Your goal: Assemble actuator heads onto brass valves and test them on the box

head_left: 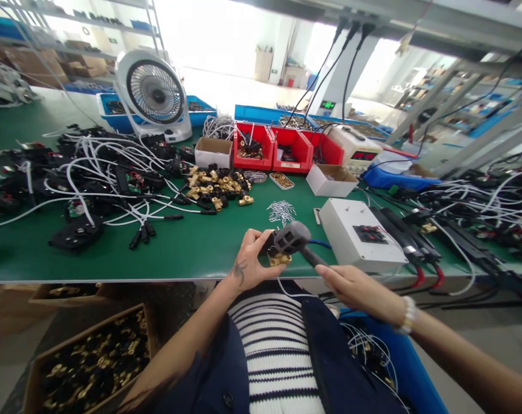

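My left hand (250, 261) is closed around a small brass and black valve part (277, 257) just above the table's front edge. A grey pistol-shaped tool (293, 238) presses its head against that part. My right hand (353, 287) grips the tool's dark handle, fingers wrapped round it. A thin white wire hangs down from the part toward my lap.
A pile of brass and black fittings (218, 187) lies on the green mat (192, 247), with white wire harnesses (97, 172) to the left. A white box (358, 236) sits right of my hands. Red bins (272, 149), a fan (153, 95) and small cartons stand behind. A carton of parts (92, 362) sits below left.
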Tool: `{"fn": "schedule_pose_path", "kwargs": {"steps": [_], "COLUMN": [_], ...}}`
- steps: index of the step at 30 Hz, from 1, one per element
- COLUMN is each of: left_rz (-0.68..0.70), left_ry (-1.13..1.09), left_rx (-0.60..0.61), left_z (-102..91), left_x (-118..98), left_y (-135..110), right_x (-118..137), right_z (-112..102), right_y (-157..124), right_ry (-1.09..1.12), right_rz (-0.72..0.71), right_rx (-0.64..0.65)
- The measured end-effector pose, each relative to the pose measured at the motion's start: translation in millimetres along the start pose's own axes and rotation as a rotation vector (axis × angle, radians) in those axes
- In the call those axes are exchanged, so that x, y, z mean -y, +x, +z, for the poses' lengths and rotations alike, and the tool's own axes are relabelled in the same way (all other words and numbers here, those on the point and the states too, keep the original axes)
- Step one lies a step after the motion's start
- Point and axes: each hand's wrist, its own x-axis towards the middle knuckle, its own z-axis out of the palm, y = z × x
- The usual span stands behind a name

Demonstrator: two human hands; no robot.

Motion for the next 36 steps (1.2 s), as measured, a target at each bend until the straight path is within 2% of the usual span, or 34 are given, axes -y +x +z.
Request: {"fn": "schedule_pose_path", "kwargs": {"steps": [1, 2, 5, 6, 7, 10, 11, 14, 16, 20, 25, 29, 31, 34, 36], "left_rz": [0.0, 0.0, 0.003, 0.003, 0.002, -0.005, -0.008, -0.011, -0.01, -0.013, -0.014, -0.014, -0.014, -0.014, -0.011], "left_ry": [0.001, 0.001, 0.003, 0.004, 0.004, 0.0, -0.001, -0.002, -0.001, -0.005, -0.009, -0.018, -0.023, -0.039, -0.06], "left_rx": [0.0, 0.0, 0.001, 0.003, 0.004, 0.0, -0.001, 0.0, 0.004, 0.003, -0.005, -0.033, -0.052, -0.085, -0.114], "left_z": [0.1, 0.4, 1.3, 1.5, 1.5, 1.2, 1.1, 1.1, 1.2, 1.7, 2.3, 2.6, 3.8, 7.6, 10.6], "left_x": [0.0, 0.2, 0.8, 0.9, 0.8, 0.1, -0.2, -0.7, -0.5, 0.5, 1.0, -0.4, -0.5, 1.5, 3.8], "left_y": [0.1, 0.2, 0.5, 0.5, 0.5, 0.3, 0.3, 0.6, 0.7, 0.4, 0.5, -0.2, -1.1, -3.0, -4.0], "right_x": [-0.2, -0.5, -2.0, -2.9, -4.2, -7.9, -8.2, -6.3, -5.7, -10.3, -15.0, -20.7, -19.7, -11.5, -6.7], "right_z": [0.6, 0.2, -1.6, -0.5, 1.6, 7.6, 7.4, 2.6, 1.9, 4.2, 2.6, 16.6, 20.2, 22.5, 28.1], "right_y": [0.3, 0.6, 1.0, 1.3, 1.6, 1.7, 1.1, -1.5, -1.7, 1.8, 2.5, 7.2, 11.3, 21.0, 31.7], "right_ry": [-0.004, 0.024, 0.142, 0.161, 0.16, 0.113, 0.119, 0.19, 0.198, 0.093, 0.12, 0.078, 0.084, 0.179, 0.243], "right_rz": [0.035, 0.056, 0.031, 0.029, 0.041, 0.114, 0.118, 0.045, 0.037, 0.132, 0.01, 0.031, 0.0, -0.143, -0.28], "right_rx": [0.057, 0.062, -0.083, -0.096, -0.072, 0.107, 0.119, -0.048, -0.087, 0.103, -0.046, 0.043, 0.007, -0.053, -0.025]}}
